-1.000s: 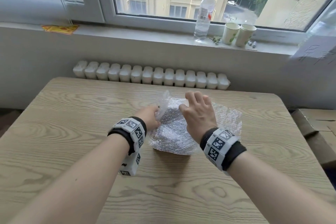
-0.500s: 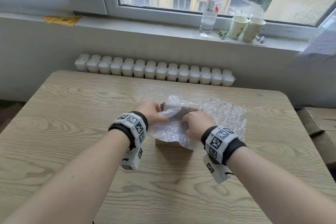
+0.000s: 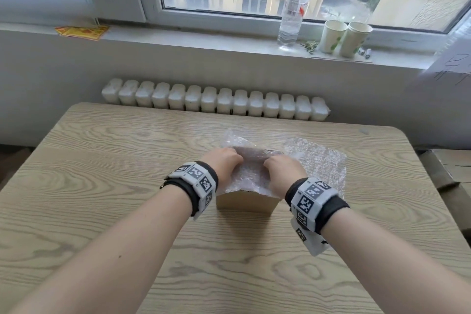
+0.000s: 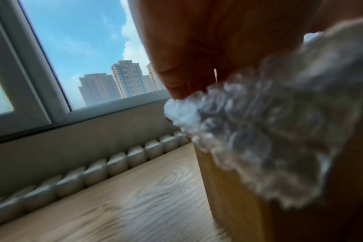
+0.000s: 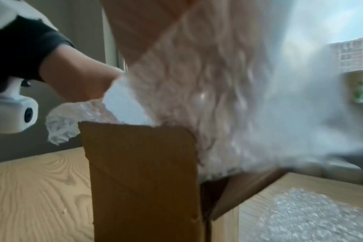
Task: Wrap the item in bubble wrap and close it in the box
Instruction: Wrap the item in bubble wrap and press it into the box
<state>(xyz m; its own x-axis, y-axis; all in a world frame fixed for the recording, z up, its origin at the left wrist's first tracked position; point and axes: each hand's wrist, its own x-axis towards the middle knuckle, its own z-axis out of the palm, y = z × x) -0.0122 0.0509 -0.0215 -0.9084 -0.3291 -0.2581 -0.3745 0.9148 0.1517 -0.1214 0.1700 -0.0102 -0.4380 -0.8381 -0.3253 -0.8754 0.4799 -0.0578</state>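
A small brown cardboard box (image 3: 246, 202) stands on the wooden table (image 3: 102, 186), seen close in the left wrist view (image 4: 238, 196) and the right wrist view (image 5: 143, 172). A crumpled bubble wrap bundle (image 3: 251, 173) fills its open top and spills over the rim (image 4: 269, 131) (image 5: 218, 98). The item inside is hidden, apart from a dark patch under the wrap. My left hand (image 3: 224, 160) grips the bundle's left side with fingers curled over it. My right hand (image 3: 280, 168) grips the right side the same way. One box flap (image 5: 249, 193) hangs open to the right.
A second bubble wrap sheet (image 3: 318, 160) lies flat on the table right of the box. Beyond the far edge are a radiator (image 3: 216, 104) and a windowsill with a water bottle (image 3: 293, 7) and two paper cups (image 3: 344, 38). Cardboard boxes (image 3: 448, 173) sit right of the table.
Both hands have come down with the bubble wrap, pressing it lower. The right hand's raised, spread fingers have curled onto the bundle. The box's front face has come into sight.
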